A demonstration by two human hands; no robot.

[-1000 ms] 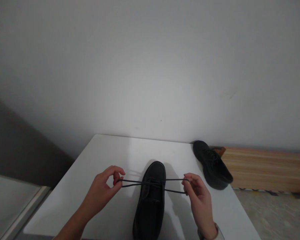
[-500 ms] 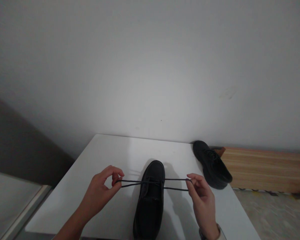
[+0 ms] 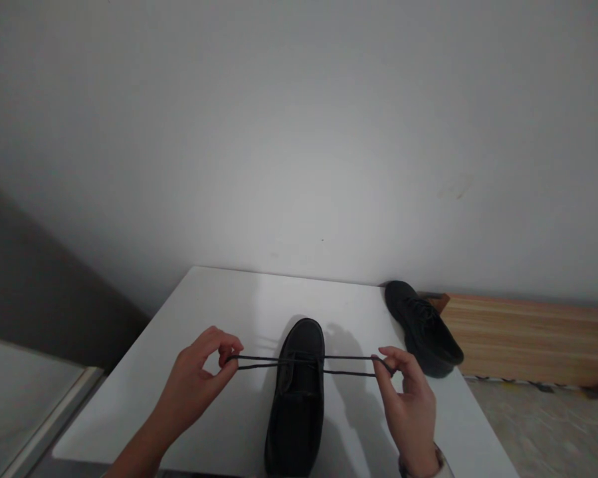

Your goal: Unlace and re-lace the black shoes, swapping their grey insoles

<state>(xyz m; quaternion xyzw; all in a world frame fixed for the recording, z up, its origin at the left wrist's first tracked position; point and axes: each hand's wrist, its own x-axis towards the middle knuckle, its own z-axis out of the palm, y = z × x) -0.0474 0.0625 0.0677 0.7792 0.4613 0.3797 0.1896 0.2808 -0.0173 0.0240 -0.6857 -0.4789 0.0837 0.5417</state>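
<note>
A black shoe [image 3: 299, 398] lies toe away from me on the white table [image 3: 219, 312]. Its black lace [image 3: 349, 365] is stretched tight sideways across the top of the shoe. My left hand [image 3: 199, 382] pinches the lace's loop to the left of the shoe. To the right of the shoe, my right hand [image 3: 408, 405] pinches the other loop between thumb and fingertips. Both hands hover just above the tabletop.
A second black shoe [image 3: 423, 328] lies at the table's far right corner. A wooden board [image 3: 533, 338] stands against the white wall behind it, on the right. The table's left edge drops to a grey floor [image 3: 24, 398].
Both hands have moved a little further apart, drawing the lace tighter. The right hand has shifted right and down, the left slightly left. The shoe has slid a bit to the left.
</note>
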